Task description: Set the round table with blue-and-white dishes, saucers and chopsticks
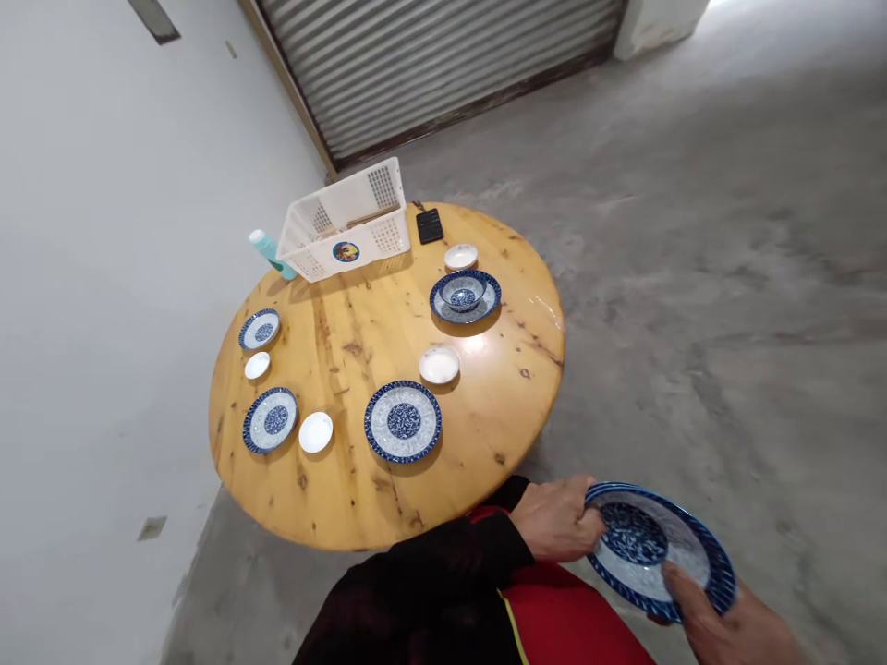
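A blue-and-white patterned plate (683,545) is held off the table's right side, tilted, over the floor. My left hand (560,519) is closed on its left rim, fingers curled. My right hand (727,621) grips the opposite rim with the thumb on the upper face and the fingers underneath. More than one rim seems to show along its far edge, but I cannot tell how many pieces are stacked. Nearest on the table stands a matching plate (403,422), with a small white dish (439,365) behind it.
The round wooden table (353,351) also bears a bowl (463,292) on a plate (485,309), two plates at left, several small dishes, a white plastic basket (346,226), a teal bottle (272,253) and a black phone-like object (430,226). A wall (103,323) rises at left.
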`<state>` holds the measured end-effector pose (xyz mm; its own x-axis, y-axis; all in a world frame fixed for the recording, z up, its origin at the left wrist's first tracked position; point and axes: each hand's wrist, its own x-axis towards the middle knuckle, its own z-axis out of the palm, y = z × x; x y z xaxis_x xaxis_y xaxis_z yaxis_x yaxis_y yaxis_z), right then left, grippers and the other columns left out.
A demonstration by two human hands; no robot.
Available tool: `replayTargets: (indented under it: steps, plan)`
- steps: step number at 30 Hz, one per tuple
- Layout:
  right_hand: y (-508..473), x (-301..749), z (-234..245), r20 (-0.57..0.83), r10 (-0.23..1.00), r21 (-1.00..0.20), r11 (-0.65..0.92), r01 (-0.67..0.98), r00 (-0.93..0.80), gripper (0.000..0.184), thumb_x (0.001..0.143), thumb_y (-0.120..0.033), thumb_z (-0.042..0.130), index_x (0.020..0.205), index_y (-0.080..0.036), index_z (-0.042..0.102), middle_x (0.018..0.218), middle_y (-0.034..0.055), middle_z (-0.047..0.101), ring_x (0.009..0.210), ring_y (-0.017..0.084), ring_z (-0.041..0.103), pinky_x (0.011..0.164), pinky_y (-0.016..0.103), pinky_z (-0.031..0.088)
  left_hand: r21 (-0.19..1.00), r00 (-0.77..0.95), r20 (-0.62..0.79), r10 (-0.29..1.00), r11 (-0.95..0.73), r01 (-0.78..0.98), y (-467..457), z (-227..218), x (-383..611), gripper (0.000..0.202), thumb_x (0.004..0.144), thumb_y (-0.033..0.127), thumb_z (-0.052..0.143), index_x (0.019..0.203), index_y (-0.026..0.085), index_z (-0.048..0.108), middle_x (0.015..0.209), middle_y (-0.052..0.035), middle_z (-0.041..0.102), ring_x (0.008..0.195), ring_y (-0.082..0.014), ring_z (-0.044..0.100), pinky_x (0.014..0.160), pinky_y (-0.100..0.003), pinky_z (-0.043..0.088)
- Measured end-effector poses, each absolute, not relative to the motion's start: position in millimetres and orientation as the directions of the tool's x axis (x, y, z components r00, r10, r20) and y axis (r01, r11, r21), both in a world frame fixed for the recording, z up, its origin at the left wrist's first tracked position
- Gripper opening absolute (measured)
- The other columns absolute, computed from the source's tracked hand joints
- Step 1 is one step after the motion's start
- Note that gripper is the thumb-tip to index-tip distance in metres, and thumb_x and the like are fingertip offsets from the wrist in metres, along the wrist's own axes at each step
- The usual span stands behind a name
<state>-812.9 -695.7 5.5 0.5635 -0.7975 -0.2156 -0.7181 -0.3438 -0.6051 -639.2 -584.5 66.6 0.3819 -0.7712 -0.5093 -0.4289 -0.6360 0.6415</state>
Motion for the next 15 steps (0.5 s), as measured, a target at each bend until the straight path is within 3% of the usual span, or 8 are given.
replayTargets:
  steps: [3,8,12,15]
  plan:
    - [-726,-795,-2,-0.274,-0.785,-0.605,-0.309,-0.734,0.556,0.045,0.085,-0.063,0.047,0.084,-0.023,0.068,0.072,0.0143,0.071,0.078,0.038,0.071,0.068,0.044,0.056,0.655,0.422,-0.501,-0.756,-0.650,-0.386,-597,60,-630,0.035,0.096,0.036,0.036,0.123,0.025,0.055,0.115,-0.0076,0.073,0.104,-0.0274,0.072,0.089,-0.039,0.053]
    - [-796,-746,-13,-0.444,-0.608,-0.603,-0.341,-0.722,0.658,0.037,0.073,-0.062,0.058,0.070,-0.026,0.064,0.060,0.0120,0.066,0.071,0.038,0.071,0.060,0.041,0.055,0.681,0.523,-0.484,-0.702,-0.677,-0.278,-627,51,-601,0.037,0.095,0.033,0.036,0.125,0.022,0.055,0.115,-0.0098,0.073,0.106,-0.0284,0.071,0.089,-0.040,0.053]
    - [-835,-693,-7,-0.391,-0.573,-0.624,-0.411,-0.665,0.720,0.040,0.076,-0.063,0.051,0.071,-0.025,0.063,0.065,0.0135,0.069,0.074,0.037,0.071,0.066,0.043,0.057,0.706,0.609,-0.485,-0.628,-0.692,-0.151,-654,51,-570,0.033,0.096,0.037,0.038,0.119,0.022,0.057,0.113,-0.0096,0.072,0.105,-0.0278,0.070,0.088,-0.038,0.053]
    - [-863,-649,1,-0.406,-0.456,-0.653,-0.462,-0.601,0.792,0.041,0.078,-0.063,0.052,0.073,-0.024,0.064,0.067,0.0117,0.071,0.076,0.035,0.072,0.069,0.040,0.058,0.703,0.676,-0.496,-0.545,-0.709,-0.056,-670,55,-546,0.036,0.099,0.045,0.036,0.115,0.022,0.058,0.111,-0.0096,0.073,0.102,-0.0279,0.070,0.086,-0.038,0.053]
